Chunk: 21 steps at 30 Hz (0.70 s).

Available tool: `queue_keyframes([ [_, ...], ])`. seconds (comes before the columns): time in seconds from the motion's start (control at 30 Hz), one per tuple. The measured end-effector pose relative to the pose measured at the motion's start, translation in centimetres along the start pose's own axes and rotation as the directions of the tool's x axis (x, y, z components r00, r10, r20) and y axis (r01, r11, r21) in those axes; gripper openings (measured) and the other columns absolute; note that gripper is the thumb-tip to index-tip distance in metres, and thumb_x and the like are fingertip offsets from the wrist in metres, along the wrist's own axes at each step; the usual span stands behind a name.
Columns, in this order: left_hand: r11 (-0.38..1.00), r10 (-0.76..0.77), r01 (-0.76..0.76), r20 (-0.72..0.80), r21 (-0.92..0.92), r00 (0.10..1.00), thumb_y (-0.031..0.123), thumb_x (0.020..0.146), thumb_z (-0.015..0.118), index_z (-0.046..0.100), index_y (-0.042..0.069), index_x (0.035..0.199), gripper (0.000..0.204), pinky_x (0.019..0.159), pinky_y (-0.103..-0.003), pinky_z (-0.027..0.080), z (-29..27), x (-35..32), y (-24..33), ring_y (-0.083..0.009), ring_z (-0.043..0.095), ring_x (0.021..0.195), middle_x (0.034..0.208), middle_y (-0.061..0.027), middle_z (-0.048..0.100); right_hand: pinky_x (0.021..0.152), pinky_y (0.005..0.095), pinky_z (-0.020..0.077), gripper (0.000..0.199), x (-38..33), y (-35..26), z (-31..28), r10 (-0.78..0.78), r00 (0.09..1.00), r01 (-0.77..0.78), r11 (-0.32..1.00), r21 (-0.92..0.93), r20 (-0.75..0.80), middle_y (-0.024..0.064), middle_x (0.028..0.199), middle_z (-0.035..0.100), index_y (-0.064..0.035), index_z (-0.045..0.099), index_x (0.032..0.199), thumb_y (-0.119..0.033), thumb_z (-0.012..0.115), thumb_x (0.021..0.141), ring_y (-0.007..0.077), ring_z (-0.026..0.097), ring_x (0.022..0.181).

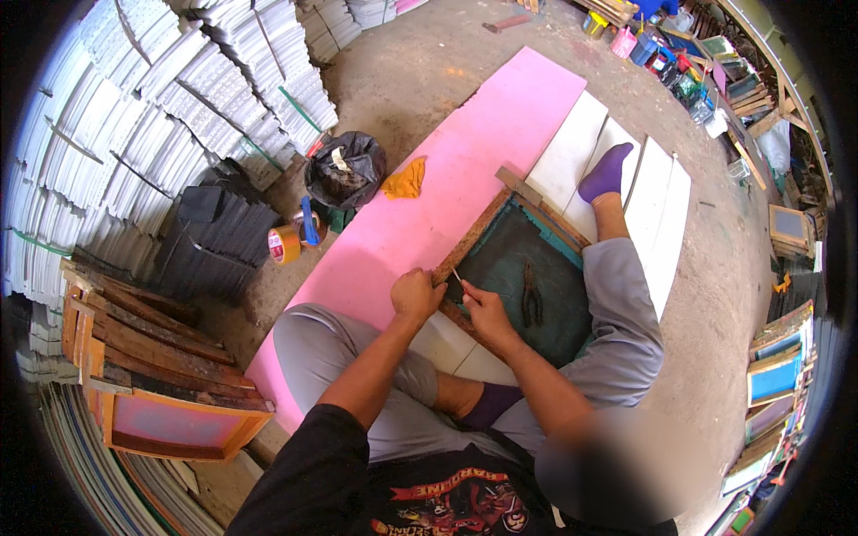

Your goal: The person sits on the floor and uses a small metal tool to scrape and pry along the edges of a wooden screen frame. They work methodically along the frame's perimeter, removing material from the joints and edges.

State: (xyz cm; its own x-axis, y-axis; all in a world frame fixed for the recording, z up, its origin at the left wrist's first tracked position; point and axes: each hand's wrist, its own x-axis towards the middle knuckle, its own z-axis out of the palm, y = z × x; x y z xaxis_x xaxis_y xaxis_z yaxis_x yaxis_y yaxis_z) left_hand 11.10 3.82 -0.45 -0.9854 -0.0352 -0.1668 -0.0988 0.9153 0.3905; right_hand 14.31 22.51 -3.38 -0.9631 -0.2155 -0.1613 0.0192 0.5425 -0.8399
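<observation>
Wooden screen frame corner between left hand and right hand

Banded white stacked bundles far left, black bag beside pink board

One wooden screen frame, one pliers

Stacked white panels upper left. Black bag beside orange cloth. Tape rolls on concrete floor. Wooden frames piled lower left.
</observation>
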Motion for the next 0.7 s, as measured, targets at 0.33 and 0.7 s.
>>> queue_keyframes([
  [0.33,0.998,-0.038,0.040,0.038,-0.057,0.999,0.045,0.080,0.080,0.078,0.005,0.092,0.042,0.076,-0.047,0.058,-1.0,-0.3,0.2,-0.0354,0.073,0.086,0.091,-0.0165,0.072,0.071,0.0440,0.0558,0.046,0.2,-3.5,-2.9,0.409,0.885,-0.463,0.822,0.333,0.222,0.0096,0.096,0.078,-0.0107,0.052,0.151,-0.022,0.057,0.107,0.0296,0.073,0.077],
  [0.7,0.989,-0.085,0.095,0.095,-0.111,0.992,0.045,0.081,0.079,0.079,0.007,0.097,0.041,0.080,-0.048,0.058,-0.5,-0.7,-1.1,-0.0367,0.073,0.091,0.097,-0.0168,0.074,0.103,0.0412,0.0497,0.044,-1.7,-7.0,-1.9,0.249,0.966,-0.242,0.965,-0.105,0.069,0.0207,0.132,0.067,-0.0074,0.057,0.145,-0.023,0.055,0.103,0.0367,0.065,0.122],
])
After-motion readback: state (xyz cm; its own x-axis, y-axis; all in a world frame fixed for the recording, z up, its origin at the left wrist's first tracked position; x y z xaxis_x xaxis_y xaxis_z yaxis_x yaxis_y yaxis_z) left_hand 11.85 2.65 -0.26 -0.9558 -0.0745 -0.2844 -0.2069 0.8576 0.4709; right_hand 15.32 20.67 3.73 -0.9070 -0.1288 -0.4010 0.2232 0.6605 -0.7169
